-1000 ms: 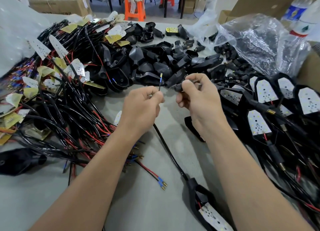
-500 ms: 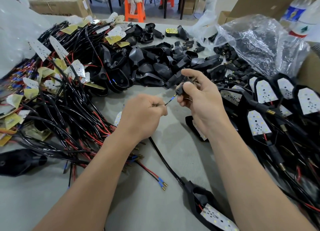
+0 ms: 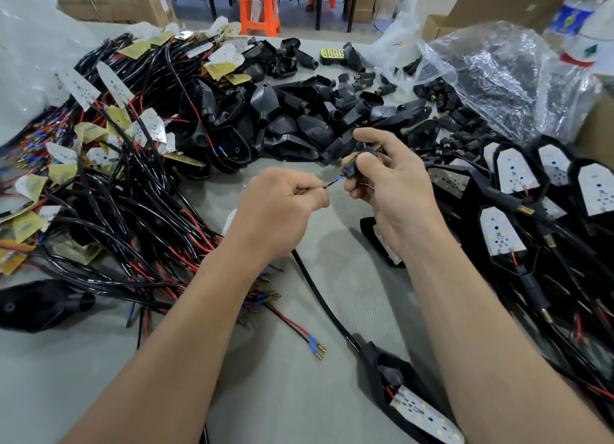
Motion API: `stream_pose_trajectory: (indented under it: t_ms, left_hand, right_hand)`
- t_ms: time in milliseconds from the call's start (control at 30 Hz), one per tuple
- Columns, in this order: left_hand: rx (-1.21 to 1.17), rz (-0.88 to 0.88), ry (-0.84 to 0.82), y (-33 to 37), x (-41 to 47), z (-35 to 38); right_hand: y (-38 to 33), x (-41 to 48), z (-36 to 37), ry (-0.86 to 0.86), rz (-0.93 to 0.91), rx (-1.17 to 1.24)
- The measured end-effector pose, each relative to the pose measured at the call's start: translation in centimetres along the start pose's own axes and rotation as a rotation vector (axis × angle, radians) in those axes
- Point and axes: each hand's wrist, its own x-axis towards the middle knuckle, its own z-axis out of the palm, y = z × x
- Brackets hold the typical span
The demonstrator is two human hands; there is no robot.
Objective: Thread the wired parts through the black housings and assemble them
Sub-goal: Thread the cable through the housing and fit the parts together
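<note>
Black connector piece (image 3: 354,167) clamped in right hand (image 3: 392,194) w/ opening facing left hand (image 3: 282,207), whose grip pinches wire (image 3: 332,183) to feed it through.

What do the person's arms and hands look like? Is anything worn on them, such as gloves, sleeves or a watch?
Both arms are bare as far up as the picture shows: no sleeve reaches the forearms. The left hand and the right hand wear no gloves. No watch, bracelet or ring shows on either wrist or on the fingers that can be seen. The fingernails look short and unpainted.
</note>
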Motion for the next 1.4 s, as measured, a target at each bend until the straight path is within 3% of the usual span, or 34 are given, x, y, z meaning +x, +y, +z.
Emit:
stream_pose_trajectory:
  t_ms: [233,433,667,833,1067,1200,1400]
  left_hand:
    - [0.020,0.020,0.012,0.1,0.1,0.2]
    - [0.037,0.052,0.015,0.1,-0.1,0.7]
    - [0.086,0.015,0.120,-0.7,0.0,-0.1]
    - [0.109,-0.051,0.048,-1.5,0.5,-0.5]
    - [0.076,-0.035,0.011,-1.7,0.9,0.1]
    - [0.045,0.025,0.046,-1.7,0.8,0.1]
    - [0.016,0.050,0.085,-1.6,0.7,0.0]
  right_hand:
    - [-0.1,0.0,-0.3,-0.027,0.025,0.046]
    - [-0.1,-0.7,0.0,-0.177,0.004,-0.024]
    - [-0.1,-0.6,0.2,-0.001,-0.018,0.082]
    - [-0.2,-0.5,0.0,0.039,-0.014,0.161]
    - [-0.2,-0.6,0.1,-0.002,-0.018,0.172]
    - [0.2,-0.9,0.0,-0.079,-0.037,0.008]
    - [0.1,-0.9,0.1,-0.169,0.066,0.019]
